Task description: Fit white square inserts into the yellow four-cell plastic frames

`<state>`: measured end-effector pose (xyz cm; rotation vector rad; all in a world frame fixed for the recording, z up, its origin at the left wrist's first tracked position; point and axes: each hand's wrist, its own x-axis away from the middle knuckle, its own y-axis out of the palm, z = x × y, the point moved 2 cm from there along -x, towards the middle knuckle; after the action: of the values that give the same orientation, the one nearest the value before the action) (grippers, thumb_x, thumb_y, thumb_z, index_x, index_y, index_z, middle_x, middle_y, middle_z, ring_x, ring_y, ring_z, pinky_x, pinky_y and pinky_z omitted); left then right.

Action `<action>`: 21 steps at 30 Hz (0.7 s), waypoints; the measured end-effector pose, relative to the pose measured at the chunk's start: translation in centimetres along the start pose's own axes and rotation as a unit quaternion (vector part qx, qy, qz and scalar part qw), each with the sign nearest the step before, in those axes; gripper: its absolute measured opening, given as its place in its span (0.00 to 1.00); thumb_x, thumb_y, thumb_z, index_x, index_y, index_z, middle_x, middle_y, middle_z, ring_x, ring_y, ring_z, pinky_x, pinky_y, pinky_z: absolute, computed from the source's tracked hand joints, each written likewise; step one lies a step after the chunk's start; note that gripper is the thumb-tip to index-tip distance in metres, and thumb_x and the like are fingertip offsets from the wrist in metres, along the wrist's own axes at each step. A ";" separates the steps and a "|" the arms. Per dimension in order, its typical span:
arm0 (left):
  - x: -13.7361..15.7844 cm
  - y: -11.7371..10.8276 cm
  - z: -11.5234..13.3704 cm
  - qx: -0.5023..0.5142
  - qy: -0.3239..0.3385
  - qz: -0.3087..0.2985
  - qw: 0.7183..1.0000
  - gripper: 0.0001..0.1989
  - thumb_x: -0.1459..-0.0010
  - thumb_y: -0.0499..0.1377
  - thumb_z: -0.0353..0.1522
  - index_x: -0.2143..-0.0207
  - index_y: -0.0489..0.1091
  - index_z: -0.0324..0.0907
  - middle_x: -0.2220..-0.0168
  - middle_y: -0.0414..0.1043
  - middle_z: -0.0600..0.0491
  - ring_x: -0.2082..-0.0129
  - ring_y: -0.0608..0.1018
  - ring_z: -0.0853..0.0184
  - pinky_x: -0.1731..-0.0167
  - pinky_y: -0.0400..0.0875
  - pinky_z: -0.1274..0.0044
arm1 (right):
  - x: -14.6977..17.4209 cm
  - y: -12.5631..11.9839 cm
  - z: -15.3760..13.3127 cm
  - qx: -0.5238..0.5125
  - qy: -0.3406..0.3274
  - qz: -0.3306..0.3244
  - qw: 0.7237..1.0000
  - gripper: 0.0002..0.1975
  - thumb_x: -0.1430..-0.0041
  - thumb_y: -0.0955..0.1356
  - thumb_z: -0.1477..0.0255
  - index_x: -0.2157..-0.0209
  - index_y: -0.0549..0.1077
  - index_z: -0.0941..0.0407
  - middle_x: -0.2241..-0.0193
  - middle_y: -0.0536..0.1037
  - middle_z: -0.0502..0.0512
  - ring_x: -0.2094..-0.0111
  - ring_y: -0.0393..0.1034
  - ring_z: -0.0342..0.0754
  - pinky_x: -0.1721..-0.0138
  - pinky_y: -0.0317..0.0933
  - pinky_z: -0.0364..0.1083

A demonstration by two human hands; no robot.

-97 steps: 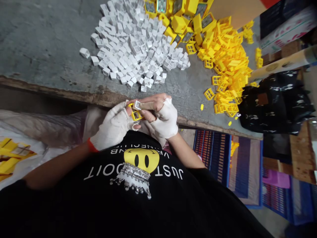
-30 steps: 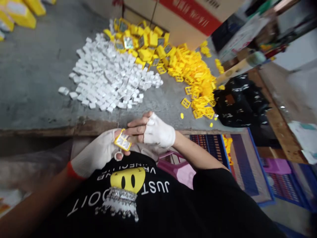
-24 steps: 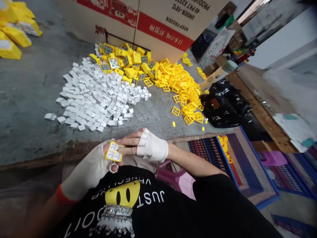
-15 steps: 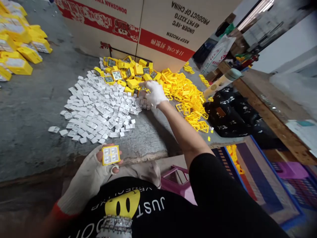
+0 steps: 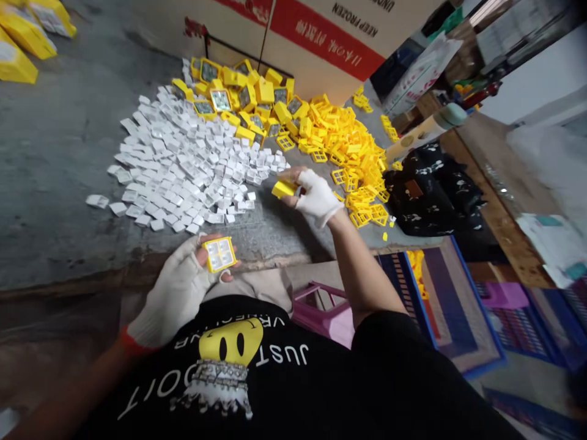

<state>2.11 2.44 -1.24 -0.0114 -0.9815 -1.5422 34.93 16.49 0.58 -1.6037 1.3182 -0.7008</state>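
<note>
My left hand [image 5: 183, 278], in a white fingerless glove, grips a yellow frame with four white caps [image 5: 220, 253] set in it, facing up. My right hand [image 5: 314, 195], gloved alike, pinches a yellow plastic housing [image 5: 284, 188] above the table, just right of the white pieces. A wide heap of small white caps [image 5: 183, 165] lies in front of me. Behind it sit several yellow housings [image 5: 245, 95], some showing a grey inside. Loose yellow window-like frames [image 5: 343, 140] are piled to the right of those.
A large printed carton [image 5: 321, 36] stands behind the heaps. Larger yellow pieces [image 5: 27, 30] lie at far left. On the right are a bottle [image 5: 426, 131], a black patterned bag [image 5: 424, 195] and a blue-edged crate [image 5: 477, 305]. A pink stool [image 5: 323, 311] is below the table edge [image 5: 275, 260].
My right hand has drawn back from the yellow housings toward me, bringing one housing with it. My left hand still grips the filled frame. The camera view has tilted downward.
</note>
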 end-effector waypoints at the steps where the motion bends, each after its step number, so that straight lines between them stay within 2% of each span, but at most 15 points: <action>1: 0.0 0.4 -0.1 0.000 0.008 -0.001 1.000 0.17 0.41 0.87 0.42 0.54 0.88 0.51 0.53 0.89 0.51 0.59 0.89 0.59 0.60 0.87 0.74 | 2.2 0.9 0.0 0.015 0.022 0.003 1.000 0.26 0.32 0.79 0.68 0.34 0.88 0.54 0.33 0.89 0.65 0.35 0.87 0.64 0.31 0.83 0.63; 3: 0.0 1.2 -0.3 -0.004 0.020 -0.012 1.000 0.17 0.41 0.87 0.41 0.53 0.89 0.51 0.54 0.88 0.51 0.59 0.89 0.59 0.61 0.86 0.75 | 5.3 2.5 -0.4 0.053 0.071 0.005 0.996 0.27 0.29 0.80 0.65 0.32 0.87 0.53 0.30 0.87 0.68 0.35 0.87 0.67 0.33 0.84 0.63; 5: 0.1 1.6 -0.5 -0.004 0.031 -0.010 0.999 0.18 0.42 0.87 0.41 0.53 0.89 0.50 0.53 0.88 0.51 0.59 0.90 0.59 0.64 0.85 0.75 | 6.9 3.4 -0.5 0.060 0.087 -0.004 0.994 0.33 0.29 0.82 0.61 0.27 0.83 0.52 0.29 0.85 0.69 0.36 0.87 0.67 0.36 0.85 0.63; 7: 0.3 1.7 -0.8 0.004 0.035 0.005 0.999 0.19 0.42 0.87 0.41 0.52 0.89 0.50 0.52 0.88 0.51 0.60 0.89 0.59 0.66 0.84 0.75 | 7.5 3.0 -0.1 0.037 0.074 -0.003 0.997 0.39 0.28 0.81 0.62 0.21 0.78 0.53 0.30 0.86 0.69 0.42 0.89 0.64 0.39 0.85 0.61; 9: 0.7 1.7 -0.9 0.013 0.030 0.024 0.999 0.18 0.38 0.86 0.41 0.50 0.88 0.49 0.53 0.88 0.50 0.60 0.88 0.59 0.67 0.83 0.75 | 7.4 1.6 0.5 0.034 0.051 0.004 0.998 0.38 0.25 0.77 0.67 0.18 0.75 0.54 0.29 0.86 0.68 0.47 0.89 0.59 0.40 0.85 0.60; 11: 0.9 1.7 -1.0 0.016 0.023 0.040 0.999 0.15 0.33 0.82 0.39 0.49 0.87 0.46 0.54 0.88 0.48 0.60 0.87 0.59 0.67 0.83 0.74 | 6.6 0.2 0.5 0.080 0.016 -0.021 0.996 0.39 0.25 0.74 0.73 0.16 0.73 0.52 0.24 0.82 0.69 0.40 0.88 0.62 0.33 0.82 0.63; 14: 1.1 1.9 -1.2 0.019 0.015 0.051 0.998 0.12 0.28 0.78 0.37 0.48 0.86 0.43 0.56 0.88 0.46 0.62 0.85 0.59 0.67 0.83 0.72 | 5.1 -0.7 -1.1 0.173 -0.035 -0.138 0.975 0.39 0.25 0.75 0.73 0.17 0.75 0.49 0.18 0.78 0.69 0.22 0.76 0.74 0.23 0.72 0.75; 16: 1.2 2.1 -1.3 0.024 0.027 0.042 0.998 0.10 0.25 0.75 0.37 0.46 0.87 0.43 0.57 0.88 0.46 0.62 0.85 0.59 0.67 0.81 0.72 | 4.5 -0.6 -3.0 0.191 -0.046 -0.191 0.962 0.36 0.25 0.77 0.70 0.19 0.77 0.52 0.22 0.81 0.72 0.22 0.75 0.78 0.23 0.68 0.79; 18: 1.3 2.3 -1.4 0.022 0.045 0.020 0.999 0.10 0.22 0.71 0.36 0.43 0.87 0.45 0.56 0.88 0.46 0.62 0.85 0.58 0.68 0.79 0.73 | 4.8 -0.4 -5.3 0.166 -0.069 -0.168 0.969 0.35 0.23 0.78 0.64 0.19 0.78 0.55 0.27 0.85 0.73 0.26 0.79 0.77 0.25 0.69 0.78; 21: 1.5 2.5 -1.4 0.010 0.055 -0.019 0.998 0.10 0.20 0.69 0.36 0.41 0.87 0.50 0.49 0.90 0.46 0.57 0.87 0.57 0.66 0.77 0.73 | 6.5 -0.2 -8.9 0.084 -0.162 -0.084 0.980 0.40 0.19 0.76 0.48 0.17 0.76 0.53 0.31 0.86 0.70 0.32 0.82 0.72 0.28 0.74 0.72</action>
<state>4.49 0.64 0.06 0.1049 -0.9150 -1.5508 29.13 7.66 3.67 -1.6232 0.8736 -0.6019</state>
